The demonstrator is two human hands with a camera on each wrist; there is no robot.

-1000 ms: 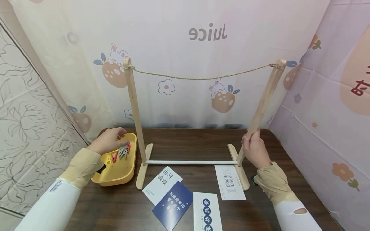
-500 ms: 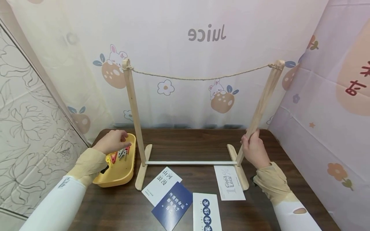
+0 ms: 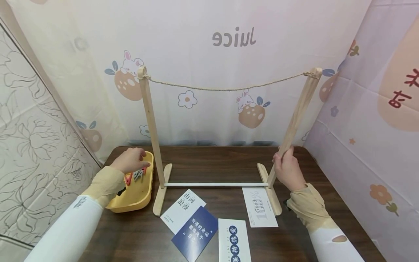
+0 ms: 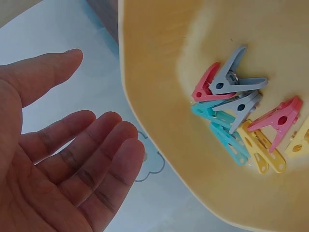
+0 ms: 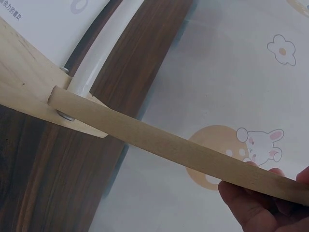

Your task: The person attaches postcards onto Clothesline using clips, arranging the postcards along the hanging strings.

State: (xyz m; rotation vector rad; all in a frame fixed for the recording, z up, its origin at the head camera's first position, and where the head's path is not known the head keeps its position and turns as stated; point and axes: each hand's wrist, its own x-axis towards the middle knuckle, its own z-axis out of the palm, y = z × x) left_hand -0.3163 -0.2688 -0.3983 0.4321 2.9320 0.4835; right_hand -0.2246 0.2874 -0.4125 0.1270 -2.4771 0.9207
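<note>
Lying below left fingers (image 4: 126, 162) are clothespins (image 4: 246, 101); right fingers (image 5: 241, 200) grip a post (image 3: 296, 120).

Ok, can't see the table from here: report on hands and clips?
Left hand open, empty, at the yellow tray. Right hand gripping the wooden post. Clips loose in the tray, no obstruction seen.

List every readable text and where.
"Juice", mirrored: rear curtain
"Good Luck", "1", "%", "余力的喜欢": right white card
"山河浪漫": left white card
"所谓的命运", "自己": blue card; middle line blurred
"爱热持": front white card; next character cut off
Unreadable: right curtain characters, left sleeve marking, most other fine print
</note>
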